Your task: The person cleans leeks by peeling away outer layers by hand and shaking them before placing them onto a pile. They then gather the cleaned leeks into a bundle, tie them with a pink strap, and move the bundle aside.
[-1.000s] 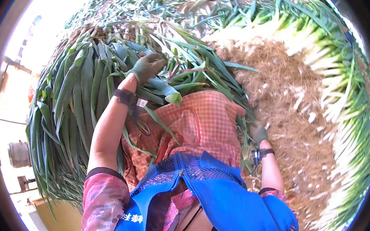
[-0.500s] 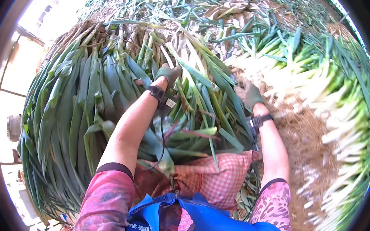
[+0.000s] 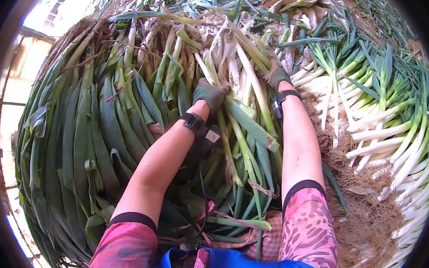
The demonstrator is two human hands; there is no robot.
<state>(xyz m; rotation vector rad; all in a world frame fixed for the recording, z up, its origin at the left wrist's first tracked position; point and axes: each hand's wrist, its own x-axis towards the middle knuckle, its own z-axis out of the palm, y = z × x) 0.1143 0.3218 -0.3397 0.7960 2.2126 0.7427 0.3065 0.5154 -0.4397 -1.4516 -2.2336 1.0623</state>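
My left hand [image 3: 210,94], in a dark green glove, is closed around a green onion stalk in the middle of the big pile. A thick cut-ended leaf [image 3: 253,122] slants down to the right just below it. My right hand [image 3: 277,76], gloved too, is at the right edge of the same bundle, its fingers curled against the stalks and partly hidden. Between the hands lie pale stalks [image 3: 248,71] with dry, papery skins. Long dark green leaves [image 3: 80,128] hang down over the left side of the pile.
At the right, cleaned green onions with white shafts [image 3: 374,138] lie in a long row, beside a heap of brown roots [image 3: 350,212]. A pink checked cloth [image 3: 272,234] is below my arms. Loose leaves [image 3: 182,1] cover the ground behind.
My right hand has moved up and a little left onto the bundle. My left hand has shifted slightly right and down. The view has tipped, and less of the checked cloth shows.
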